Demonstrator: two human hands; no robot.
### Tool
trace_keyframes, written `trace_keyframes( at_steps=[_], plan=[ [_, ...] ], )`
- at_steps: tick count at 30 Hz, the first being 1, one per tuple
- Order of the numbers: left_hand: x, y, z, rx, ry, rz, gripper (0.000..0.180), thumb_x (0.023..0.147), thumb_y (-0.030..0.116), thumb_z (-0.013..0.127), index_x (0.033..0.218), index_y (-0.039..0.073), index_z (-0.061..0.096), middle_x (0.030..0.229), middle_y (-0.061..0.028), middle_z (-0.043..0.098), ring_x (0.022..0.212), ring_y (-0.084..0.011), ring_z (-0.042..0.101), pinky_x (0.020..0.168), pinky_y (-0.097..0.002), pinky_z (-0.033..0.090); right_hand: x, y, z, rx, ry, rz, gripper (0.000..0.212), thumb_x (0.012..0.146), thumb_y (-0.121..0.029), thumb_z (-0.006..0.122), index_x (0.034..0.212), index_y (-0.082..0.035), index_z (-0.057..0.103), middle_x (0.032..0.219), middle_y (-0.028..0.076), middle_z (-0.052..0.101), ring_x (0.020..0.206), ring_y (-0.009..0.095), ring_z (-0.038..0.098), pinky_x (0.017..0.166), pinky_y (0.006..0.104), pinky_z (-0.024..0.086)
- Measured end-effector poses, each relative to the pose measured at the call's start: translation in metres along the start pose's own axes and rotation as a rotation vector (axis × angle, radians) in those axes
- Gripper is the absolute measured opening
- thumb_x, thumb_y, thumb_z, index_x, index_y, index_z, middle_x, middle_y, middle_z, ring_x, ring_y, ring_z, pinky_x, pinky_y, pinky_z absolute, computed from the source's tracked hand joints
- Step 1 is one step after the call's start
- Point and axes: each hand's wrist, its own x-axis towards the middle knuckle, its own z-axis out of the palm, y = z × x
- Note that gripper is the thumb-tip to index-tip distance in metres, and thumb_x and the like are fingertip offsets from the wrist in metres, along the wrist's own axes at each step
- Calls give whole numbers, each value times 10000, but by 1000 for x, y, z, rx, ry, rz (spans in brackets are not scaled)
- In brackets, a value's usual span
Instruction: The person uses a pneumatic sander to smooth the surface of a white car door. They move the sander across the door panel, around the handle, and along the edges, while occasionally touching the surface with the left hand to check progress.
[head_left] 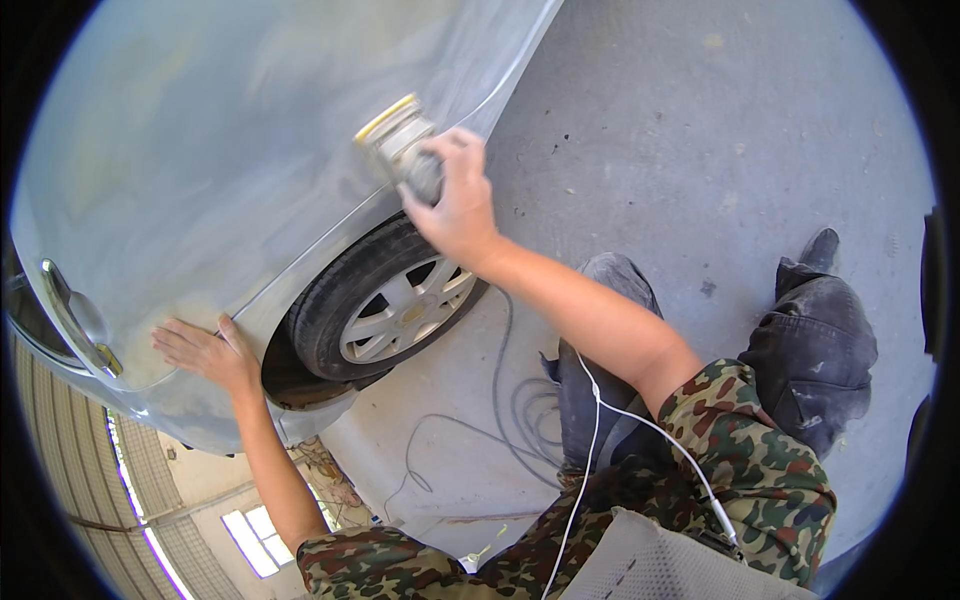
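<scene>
My right hand (458, 200) is wrapped round the body of a power sander (400, 132), a pale tool with a yellow-edged round pad. The sander is at the car's side panel (240, 130), above the wheel; I cannot tell whether the whole pad touches the surface. The panel looks dull grey-white with faint yellowish patches. Against the bodywork beyond the wheel arch, my left hand (208, 352) lies flat with its fingers spread. It holds nothing and is near a door handle (75, 315).
Below the sander is the wheel (400, 312), a black tyre on a silver spoked rim. A grey hose or cable (500, 400) lies in loops on the concrete floor (700, 130) by my legs. A white cord (650, 425) hangs across my front.
</scene>
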Motion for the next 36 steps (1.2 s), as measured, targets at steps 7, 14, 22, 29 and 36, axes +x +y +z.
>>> trace_keyframes(
  at_steps=[7,14,22,29,36],
  plan=[
    [-28,11,-1,-4,-40,-30,897,1071,600,396,1673,8,92,1731,-290,18,1594,-501,7,1244,-662,26,23,25,-19,-108,78,18,610,803,-131,827,1309,-89,489,1296,214,470,1113,457,629,920,497,560],
    [-34,4,9,-6,-56,-43,848,1082,582,377,1689,69,83,1731,-294,-4,1591,-511,-1,1224,-694,25,104,64,-54,-198,156,1,625,825,-233,833,1318,-68,486,1304,212,482,1134,435,619,963,498,528],
    [-24,19,11,-24,-52,-22,836,1078,540,423,1691,80,88,1721,-316,-26,1569,-564,-17,1207,-724,11,19,19,-14,-87,-21,-93,605,783,-89,843,1288,-101,509,1253,212,482,1050,431,644,865,477,570],
    [-43,27,-2,-15,-152,42,848,1060,493,508,1693,98,105,1710,-337,-65,1566,-569,-34,1203,-732,19,38,28,-27,-98,39,24,573,822,-154,834,1291,-62,517,1262,221,493,1126,411,625,954,465,534],
    [-54,27,-1,-61,-147,49,834,1030,452,593,1702,248,143,1700,-356,-77,1566,-571,-38,1199,-739,26,150,47,-72,-225,171,-7,703,817,-303,832,1365,-56,468,1325,230,490,1138,439,622,977,503,520]
  ],
)
